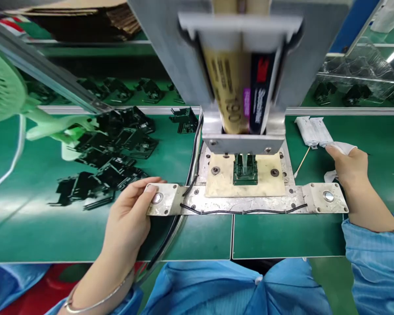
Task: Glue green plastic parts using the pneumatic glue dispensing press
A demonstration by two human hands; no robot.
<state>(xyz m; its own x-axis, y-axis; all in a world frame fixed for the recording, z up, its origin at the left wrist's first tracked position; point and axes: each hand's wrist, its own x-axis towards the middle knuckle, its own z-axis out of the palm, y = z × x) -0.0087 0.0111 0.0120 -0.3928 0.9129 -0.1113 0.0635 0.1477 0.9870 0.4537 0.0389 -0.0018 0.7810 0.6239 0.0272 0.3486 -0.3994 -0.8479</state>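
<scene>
My left hand [131, 214] rests on the left end of a metal base plate [243, 203], thumb lying beside the left round button [156, 198], fingers loosely apart and holding nothing. My right hand [346, 164] lies just above the right button [328, 196], fingers closed on a white cloth [343, 148]. A dark green part [245, 169] sits in the cream fixture block [216, 181] under the press head. The head carries a tan and black adhesive cartridge [246, 96].
A heap of black plastic parts [111, 153] lies on the green mat at left. A green fan [6, 87] stands at far left. White packets [313, 130] and a cotton swab [302, 161] lie at right. Clear trays [357, 70] sit beyond the rail.
</scene>
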